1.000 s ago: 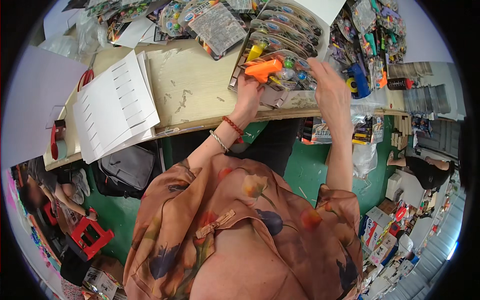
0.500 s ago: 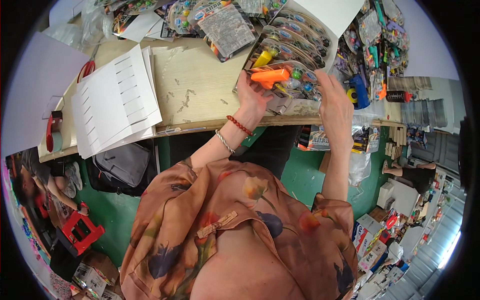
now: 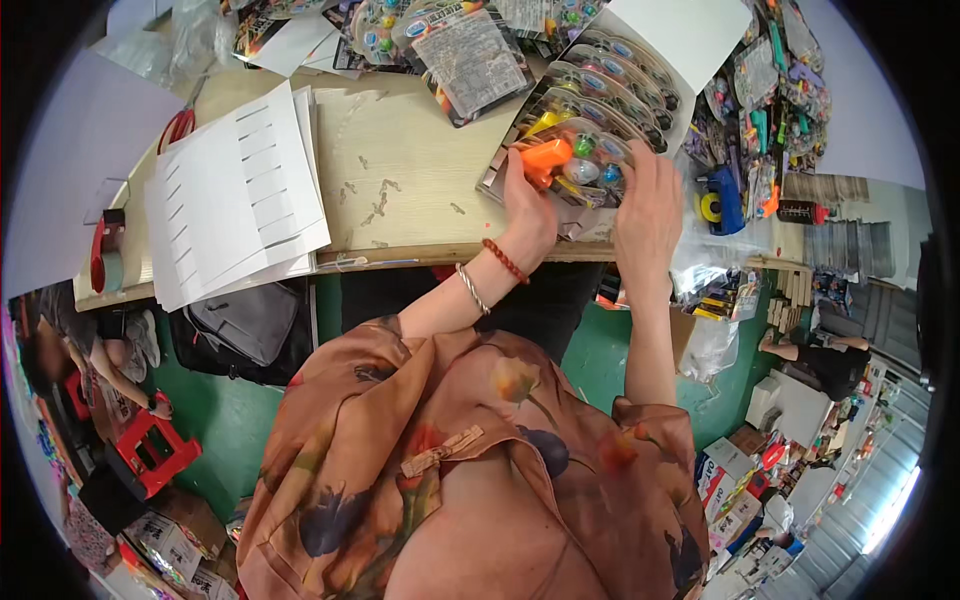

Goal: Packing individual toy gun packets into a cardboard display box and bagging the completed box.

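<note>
at the front end of an open box (image 3: 491, 181) near the desk's (image 3: 400, 170) front edge, in the head view, sits a clear blister pack (image 3: 581, 172) with a rounded top, backed by a patterned card. inside it show a bright orange plastic piece (image 3: 546, 154) and green, pale and blue balls. the left hand (image 3: 532, 212), half curled, cups the pack's left end; the right hand (image 3: 650, 200), fingers loosely bent, touches its right end. hidden fingertips mean i cannot tell how firmly either grips. behind it the box holds a row of similar packs (image 3: 610, 85), one showing a yellow piece; a white flap (image 3: 685, 35) stands open. the pack's long axis runs left to right across the box; the orange piece's stub points toward the person.
</note>
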Action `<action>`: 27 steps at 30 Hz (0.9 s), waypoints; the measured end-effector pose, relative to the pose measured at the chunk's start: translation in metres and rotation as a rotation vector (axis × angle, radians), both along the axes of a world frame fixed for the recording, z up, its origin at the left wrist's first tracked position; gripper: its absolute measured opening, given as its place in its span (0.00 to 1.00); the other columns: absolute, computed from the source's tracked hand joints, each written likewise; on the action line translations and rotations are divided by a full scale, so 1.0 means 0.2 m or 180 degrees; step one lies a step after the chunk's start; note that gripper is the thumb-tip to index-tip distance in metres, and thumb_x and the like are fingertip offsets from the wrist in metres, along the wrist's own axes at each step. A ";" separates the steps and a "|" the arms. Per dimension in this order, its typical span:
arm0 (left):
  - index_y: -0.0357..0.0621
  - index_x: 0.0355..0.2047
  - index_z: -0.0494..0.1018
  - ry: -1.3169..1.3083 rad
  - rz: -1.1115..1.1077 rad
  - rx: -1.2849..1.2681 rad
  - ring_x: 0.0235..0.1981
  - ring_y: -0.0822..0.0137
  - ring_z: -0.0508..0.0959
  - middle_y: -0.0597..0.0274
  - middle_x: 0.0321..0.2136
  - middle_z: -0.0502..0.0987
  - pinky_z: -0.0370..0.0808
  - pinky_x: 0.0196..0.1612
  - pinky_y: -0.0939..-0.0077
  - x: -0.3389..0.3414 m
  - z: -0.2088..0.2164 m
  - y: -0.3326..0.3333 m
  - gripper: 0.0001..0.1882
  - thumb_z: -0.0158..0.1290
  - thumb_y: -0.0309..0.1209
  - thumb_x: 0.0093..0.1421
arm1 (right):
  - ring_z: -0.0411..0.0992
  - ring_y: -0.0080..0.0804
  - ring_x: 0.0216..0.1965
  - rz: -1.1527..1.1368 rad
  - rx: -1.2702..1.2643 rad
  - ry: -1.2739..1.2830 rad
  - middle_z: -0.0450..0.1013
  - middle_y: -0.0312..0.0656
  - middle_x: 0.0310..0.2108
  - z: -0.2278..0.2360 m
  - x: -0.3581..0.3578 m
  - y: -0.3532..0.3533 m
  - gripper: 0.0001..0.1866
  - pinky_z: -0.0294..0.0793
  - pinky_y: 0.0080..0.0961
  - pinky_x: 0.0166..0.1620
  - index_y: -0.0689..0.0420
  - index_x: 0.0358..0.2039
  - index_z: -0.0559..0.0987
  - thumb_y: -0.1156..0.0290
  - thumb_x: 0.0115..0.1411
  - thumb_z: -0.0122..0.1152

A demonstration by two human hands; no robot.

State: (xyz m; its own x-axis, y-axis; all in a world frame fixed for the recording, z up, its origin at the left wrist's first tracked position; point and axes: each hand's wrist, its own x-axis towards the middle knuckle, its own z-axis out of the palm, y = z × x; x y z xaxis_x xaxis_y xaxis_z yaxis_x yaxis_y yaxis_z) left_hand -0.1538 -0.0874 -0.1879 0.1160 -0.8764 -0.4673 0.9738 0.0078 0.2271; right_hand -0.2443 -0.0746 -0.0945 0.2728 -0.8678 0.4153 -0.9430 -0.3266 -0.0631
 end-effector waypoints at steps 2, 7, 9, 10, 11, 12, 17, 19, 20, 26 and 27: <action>0.43 0.53 0.62 -0.0184 0.0025 0.0036 0.47 0.69 0.68 0.66 0.47 0.70 0.61 0.54 0.72 0.01 -0.01 0.02 0.22 0.33 0.44 0.68 | 0.66 0.40 0.38 -0.0098 -0.0148 -0.0203 0.66 0.40 0.33 0.00 0.00 -0.03 0.14 0.65 0.37 0.39 0.52 0.45 0.70 0.74 0.56 0.52; 0.42 0.58 0.58 -0.1290 -0.0697 0.0469 0.54 0.73 0.61 0.68 0.54 0.64 0.55 0.59 0.75 0.09 0.01 0.28 0.22 0.39 0.37 0.66 | 0.65 0.36 0.36 0.0076 -0.0257 -0.0001 0.66 0.36 0.31 -0.03 0.06 -0.03 0.16 0.63 0.33 0.37 0.50 0.44 0.72 0.76 0.52 0.51; 0.40 0.58 0.57 -0.2117 -0.0683 -0.0249 0.53 0.71 0.62 0.64 0.52 0.64 0.56 0.58 0.75 0.19 0.10 0.36 0.23 0.43 0.27 0.61 | 0.64 0.35 0.36 0.0247 -0.0187 0.0202 0.64 0.35 0.31 -0.05 0.06 -0.03 0.21 0.62 0.33 0.37 0.50 0.46 0.71 0.78 0.49 0.51; 0.39 0.57 0.58 -0.2533 -0.0489 -0.0664 0.53 0.70 0.63 0.62 0.51 0.65 0.57 0.58 0.75 0.24 0.12 0.37 0.24 0.44 0.24 0.60 | 0.64 0.35 0.36 0.0228 -0.0214 0.0263 0.64 0.36 0.31 -0.04 0.08 -0.03 0.22 0.62 0.33 0.38 0.50 0.47 0.71 0.78 0.49 0.51; 0.38 0.55 0.59 -0.2966 -0.0072 -0.0541 0.51 0.69 0.64 0.60 0.48 0.65 0.58 0.57 0.75 0.31 0.16 0.34 0.23 0.45 0.23 0.58 | 0.64 0.34 0.36 0.0220 -0.0230 0.0309 0.63 0.36 0.31 -0.05 0.10 -0.02 0.23 0.62 0.32 0.38 0.50 0.48 0.70 0.78 0.49 0.51; 0.38 0.53 0.60 -0.3287 0.0263 -0.0350 0.50 0.68 0.64 0.59 0.48 0.65 0.58 0.56 0.75 0.37 0.11 0.26 0.21 0.45 0.23 0.58 | 0.64 0.35 0.37 0.0159 -0.0172 0.0283 0.63 0.38 0.32 -0.06 0.10 -0.02 0.24 0.61 0.32 0.39 0.51 0.51 0.68 0.77 0.51 0.51; 0.35 0.50 0.59 -0.3069 0.0171 0.0638 0.46 0.66 0.66 0.55 0.45 0.66 0.65 0.48 0.75 0.59 -0.18 -0.24 0.28 0.57 0.33 0.53 | 0.66 0.37 0.41 0.0492 0.0187 -0.1151 0.66 0.41 0.39 -0.01 0.06 -0.02 0.24 0.64 0.32 0.45 0.53 0.55 0.66 0.75 0.56 0.54; 0.35 0.48 0.60 -0.3573 0.0013 0.0147 0.40 0.64 0.70 0.55 0.39 0.70 0.69 0.42 0.73 0.66 -0.36 -0.37 0.30 0.61 0.35 0.49 | 0.68 0.35 0.41 0.0480 0.0104 -0.2018 0.68 0.43 0.39 0.04 0.05 0.00 0.21 0.66 0.28 0.46 0.57 0.52 0.68 0.77 0.57 0.55; 0.35 0.43 0.64 -0.3712 0.0060 0.0341 0.33 0.65 0.73 0.57 0.33 0.73 0.70 0.37 0.72 0.65 -0.39 -0.40 0.27 0.62 0.34 0.48 | 0.68 0.34 0.40 0.0419 -0.0284 -0.2111 0.69 0.43 0.38 0.05 0.00 0.01 0.19 0.66 0.27 0.45 0.58 0.50 0.70 0.77 0.57 0.54; 0.34 0.38 0.68 -0.3805 0.0329 -0.0059 0.30 0.70 0.72 0.60 0.31 0.75 0.70 0.35 0.75 0.69 -0.37 -0.35 0.14 0.55 0.30 0.54 | 0.70 0.28 0.30 0.0126 -0.0817 -0.2798 0.72 0.43 0.31 0.05 -0.05 0.14 0.09 0.69 0.20 0.37 0.63 0.39 0.74 0.83 0.59 0.49; 0.34 0.38 0.68 -0.3650 0.0431 -0.0204 0.31 0.73 0.71 0.62 0.33 0.74 0.69 0.36 0.78 0.70 -0.33 -0.31 0.11 0.51 0.27 0.57 | 0.71 0.28 0.29 0.0406 -0.0619 -0.2762 0.72 0.43 0.30 0.05 -0.01 0.16 0.09 0.69 0.21 0.36 0.63 0.39 0.74 0.83 0.58 0.49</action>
State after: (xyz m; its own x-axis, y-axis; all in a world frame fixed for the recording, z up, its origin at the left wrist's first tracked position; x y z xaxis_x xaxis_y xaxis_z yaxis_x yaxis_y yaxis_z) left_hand -0.0129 -0.1493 -0.2543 0.5380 -0.8428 0.0182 0.1863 0.1399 0.9725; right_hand -0.2454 -0.0431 -0.0854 -0.1158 -0.7452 0.6567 -0.5452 -0.5050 -0.6692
